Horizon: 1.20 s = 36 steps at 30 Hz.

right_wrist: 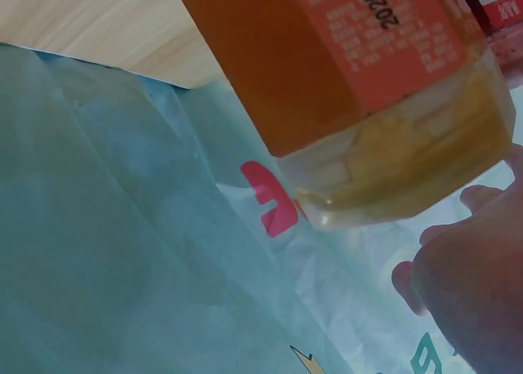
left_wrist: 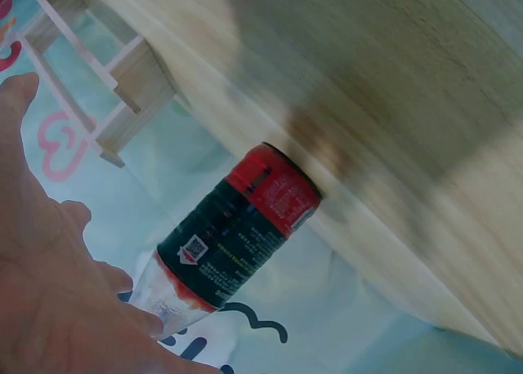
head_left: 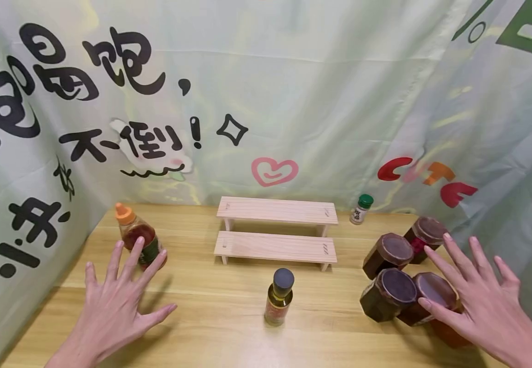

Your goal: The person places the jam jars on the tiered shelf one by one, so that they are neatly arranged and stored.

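Head view: left hand (head_left: 115, 302) and right hand (head_left: 485, 299) spread wide, holding nothing, near squeeze bottle (head_left: 148, 236) and lidded jars (head_left: 389, 294) respectively. Looks unstarted: nothing on two-step wooden rack (head_left: 275, 246).

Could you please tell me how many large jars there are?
5, clustered on the right: a back-right jar, a back-left jar, a middle-left jar, a middle-right jar, and a front amber jar partly behind the right hand. Others may be hidden there.
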### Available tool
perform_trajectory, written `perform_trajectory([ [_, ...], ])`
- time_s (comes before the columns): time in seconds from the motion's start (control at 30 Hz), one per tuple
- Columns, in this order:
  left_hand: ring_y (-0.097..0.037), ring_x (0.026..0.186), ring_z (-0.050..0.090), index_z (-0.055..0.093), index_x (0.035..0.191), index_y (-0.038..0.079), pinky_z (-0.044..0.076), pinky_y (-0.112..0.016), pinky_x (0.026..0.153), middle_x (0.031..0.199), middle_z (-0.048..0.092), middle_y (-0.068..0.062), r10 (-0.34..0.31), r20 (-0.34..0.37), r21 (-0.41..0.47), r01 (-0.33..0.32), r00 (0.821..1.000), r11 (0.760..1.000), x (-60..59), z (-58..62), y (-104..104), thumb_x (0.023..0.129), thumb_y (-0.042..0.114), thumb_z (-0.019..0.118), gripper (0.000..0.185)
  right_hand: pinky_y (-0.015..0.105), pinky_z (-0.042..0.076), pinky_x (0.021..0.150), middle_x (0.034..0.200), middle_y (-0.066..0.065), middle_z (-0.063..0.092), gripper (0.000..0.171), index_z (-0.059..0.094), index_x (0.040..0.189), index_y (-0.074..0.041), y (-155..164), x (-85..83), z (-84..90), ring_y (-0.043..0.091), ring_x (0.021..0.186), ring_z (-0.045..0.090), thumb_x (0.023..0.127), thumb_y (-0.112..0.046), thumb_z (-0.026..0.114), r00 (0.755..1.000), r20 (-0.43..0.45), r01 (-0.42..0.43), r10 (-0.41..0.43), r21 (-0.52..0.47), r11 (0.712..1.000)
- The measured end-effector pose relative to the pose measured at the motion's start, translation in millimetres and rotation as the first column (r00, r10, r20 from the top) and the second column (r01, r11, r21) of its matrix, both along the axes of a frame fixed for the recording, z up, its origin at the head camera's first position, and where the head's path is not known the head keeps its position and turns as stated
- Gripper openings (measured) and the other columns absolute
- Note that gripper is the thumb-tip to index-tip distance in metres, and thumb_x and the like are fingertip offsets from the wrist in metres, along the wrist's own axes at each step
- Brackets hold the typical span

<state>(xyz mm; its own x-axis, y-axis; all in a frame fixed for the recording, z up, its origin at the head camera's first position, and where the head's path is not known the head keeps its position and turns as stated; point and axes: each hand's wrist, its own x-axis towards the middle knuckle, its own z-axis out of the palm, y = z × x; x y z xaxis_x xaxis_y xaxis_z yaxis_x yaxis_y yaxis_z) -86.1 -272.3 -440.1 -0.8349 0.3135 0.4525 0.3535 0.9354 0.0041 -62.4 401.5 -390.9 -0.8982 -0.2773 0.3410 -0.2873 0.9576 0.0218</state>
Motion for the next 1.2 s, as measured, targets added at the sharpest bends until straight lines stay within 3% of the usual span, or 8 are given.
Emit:
perform_trajectory([
  [0.27, -0.047, 0.164, 0.008, 0.032, 0.173, 0.041, 0.000, -0.091, 0.111, 0.181, 0.017, -0.012, -0.013, -0.017, 0.013, 0.013, 1.000, 1.000, -1.7, 2.8, 3, 0.083, 0.093, 0.060, 0.108, 0.078, -0.010, 0.120, 0.183, 0.003, 0.000, 0.113, 0.017, 0.177, -0.033, -2, 4.0, 3.4, 0.043, 0.165, -0.008, 0.089, -0.064, 0.080, 1.000, -0.010, -0.004, 0.004, -0.039, 0.999],
  [0.4, -0.050, 0.161, 0.017, 0.038, 0.172, 0.036, 0.021, -0.089, 0.111, 0.179, 0.021, -0.014, -0.040, -0.059, 0.019, 0.042, 0.997, 0.999, -5.3, 6.8, 10, 0.086, 0.095, 0.053, 0.105, 0.078, -0.011, 0.120, 0.183, 0.007, 0.001, 0.113, 0.019, 0.177, -0.032, 1, 6.3, 5.4, 0.042, 0.165, -0.007, 0.089, -0.059, 0.084, 1.000, -0.014, -0.007, 0.005, -0.095, 0.995],
  [0.5, -0.051, 0.158, 0.024, 0.039, 0.172, 0.031, 0.039, -0.082, 0.100, 0.178, 0.024, -0.015, -0.071, -0.085, 0.036, 0.074, 0.994, 0.997, -9.2, 8.9, 17, 0.088, 0.095, 0.050, 0.106, 0.082, -0.008, 0.117, 0.182, 0.012, 0.004, 0.112, 0.023, 0.177, -0.027, 4, 8.0, 4.7, 0.044, 0.165, -0.003, 0.088, -0.054, 0.086, 1.000, -0.011, 0.000, -0.002, -0.141, 0.990],
  [0.7, -0.048, 0.155, 0.031, 0.035, 0.173, 0.025, 0.044, -0.079, 0.097, 0.177, 0.027, -0.016, -0.120, -0.059, 0.145, 0.128, 0.991, 0.981, -22.1, 4.8, 37, 0.088, 0.082, 0.067, 0.107, 0.093, 0.007, 0.103, 0.181, 0.018, 0.011, 0.112, 0.027, 0.174, -0.014, 15, 12.5, -4.0, 0.046, 0.163, 0.011, 0.087, -0.045, 0.090, 0.999, 0.002, 0.045, -0.045, -0.222, 0.974],
  [0.83, -0.049, 0.153, 0.034, 0.032, 0.174, 0.022, 0.041, -0.082, 0.103, 0.174, 0.031, -0.019, -0.174, -0.043, 0.253, 0.179, 0.984, 0.951, -38.4, -1.3, 53, 0.087, 0.067, 0.079, 0.108, 0.094, 0.008, 0.099, 0.179, 0.024, 0.013, 0.111, 0.025, 0.174, -0.012, 27, 16.5, -11.9, 0.053, 0.159, 0.016, 0.089, -0.042, 0.089, 0.994, 0.054, 0.109, -0.098, -0.281, 0.954],
  [0.93, -0.048, 0.154, 0.034, 0.028, 0.175, 0.023, 0.035, -0.082, 0.110, 0.173, 0.032, -0.020, -0.209, -0.001, 0.328, 0.197, 0.978, 0.924, -51.1, -6.8, 64, 0.086, 0.057, 0.085, 0.111, 0.095, 0.010, 0.102, 0.176, 0.032, 0.010, 0.112, 0.020, 0.174, -0.006, 36, 19.8, -20.0, 0.063, 0.153, 0.017, 0.092, -0.045, 0.086, 0.975, 0.149, 0.205, -0.167, -0.294, 0.934],
  [1.0, -0.048, 0.154, 0.035, 0.026, 0.176, 0.024, 0.033, -0.082, 0.112, 0.172, 0.033, -0.021, -0.220, 0.033, 0.370, 0.192, 0.975, 0.909, -59.3, -10.5, 69, 0.086, 0.053, 0.087, 0.112, 0.095, 0.019, 0.099, 0.171, 0.039, 0.013, 0.113, 0.017, 0.172, -0.001, 42, 21.5, -24.5, 0.068, 0.146, 0.021, 0.094, -0.049, 0.083, 0.954, 0.211, 0.270, -0.215, -0.286, 0.919],
  [1.2, -0.050, 0.154, 0.034, 0.018, 0.177, 0.023, 0.036, -0.082, 0.110, 0.174, 0.031, -0.021, -0.247, 0.170, 0.502, 0.132, 0.954, 0.855, -81.4, -15.7, 78, 0.090, 0.051, 0.088, 0.116, 0.085, 0.045, 0.086, 0.141, 0.047, 0.034, 0.114, 0.022, 0.162, 0.013, 52, 23.2, -35.2, 0.065, 0.118, 0.039, 0.094, -0.059, 0.080, 0.889, 0.330, 0.398, -0.316, -0.220, 0.891],
])
